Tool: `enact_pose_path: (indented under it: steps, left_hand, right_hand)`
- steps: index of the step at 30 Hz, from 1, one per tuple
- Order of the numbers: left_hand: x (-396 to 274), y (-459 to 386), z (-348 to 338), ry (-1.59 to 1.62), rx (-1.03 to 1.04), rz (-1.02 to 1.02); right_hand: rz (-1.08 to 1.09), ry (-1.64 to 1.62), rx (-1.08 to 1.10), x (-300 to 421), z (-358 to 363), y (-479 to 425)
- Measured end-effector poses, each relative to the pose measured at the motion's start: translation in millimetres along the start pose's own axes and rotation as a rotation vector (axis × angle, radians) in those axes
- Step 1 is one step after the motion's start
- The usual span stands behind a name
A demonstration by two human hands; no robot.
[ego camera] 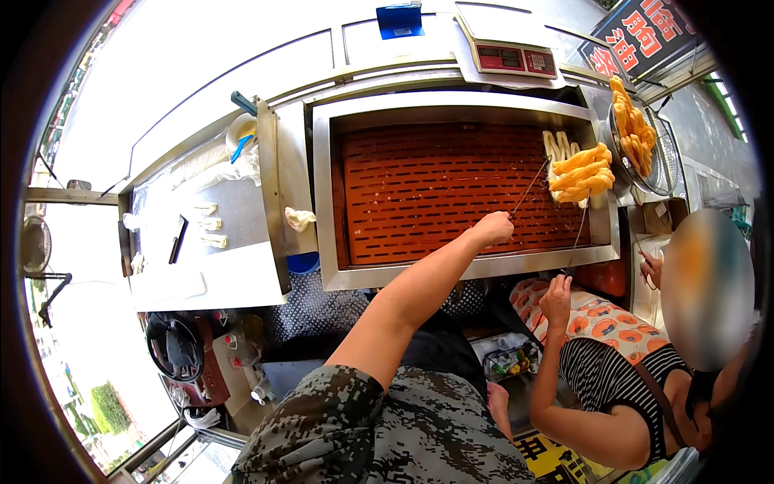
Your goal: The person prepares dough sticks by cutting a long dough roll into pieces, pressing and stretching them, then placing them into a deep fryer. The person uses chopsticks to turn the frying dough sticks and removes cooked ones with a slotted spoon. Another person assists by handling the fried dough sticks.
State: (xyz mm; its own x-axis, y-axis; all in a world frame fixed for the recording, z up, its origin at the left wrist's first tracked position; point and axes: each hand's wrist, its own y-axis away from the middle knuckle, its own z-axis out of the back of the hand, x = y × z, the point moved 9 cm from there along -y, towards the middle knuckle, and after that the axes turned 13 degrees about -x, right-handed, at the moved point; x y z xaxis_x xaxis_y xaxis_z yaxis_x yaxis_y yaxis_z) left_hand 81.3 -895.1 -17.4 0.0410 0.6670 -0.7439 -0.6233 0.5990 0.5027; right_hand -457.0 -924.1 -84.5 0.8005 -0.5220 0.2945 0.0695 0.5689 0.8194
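Note:
My left hand [493,228] reaches over a stainless steel deep fryer [417,275] with its fingers closed on a thin metal rod [529,189]. The rod's tip is beside pale dough sticks [555,148] at the fryer's right end. Golden fried dough sticks [583,175] overlap the pale ones in view. Dark slotted metal and reddish-brown oil [435,187] fill the rest of the fryer. Low beside my camouflage-patterned clothing, what appears to be my right hand [497,399] is partly hidden; its fingers and any grip are unclear.
A co-worker's hand [556,296] holds another rod [578,236] below the fried sticks; their other hand [650,269] also grips one. A wire basket [665,151] bears fried dough sticks. Left stands a metal worktop [242,209] with raw dough pieces [211,224]. A scale [514,59] sits behind the fryer.

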Motion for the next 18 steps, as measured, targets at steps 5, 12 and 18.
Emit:
enact_pose_path:
  steps: [5, 12, 18]
  left_hand:
    - [13, 3, 6, 0.148, -0.029, 0.130]
    - [7, 2, 3, 0.166, 0.022, 0.134]
    - [13, 22, 17, 0.195, 0.001, 0.206]
  right_hand:
    - [-0.008, -0.011, 0.019, 2, 2, -10]
    - [-0.042, -0.051, -0.075, 11, 2, -8]
    - [-0.043, -0.087, -0.055, 5, -7, -3]
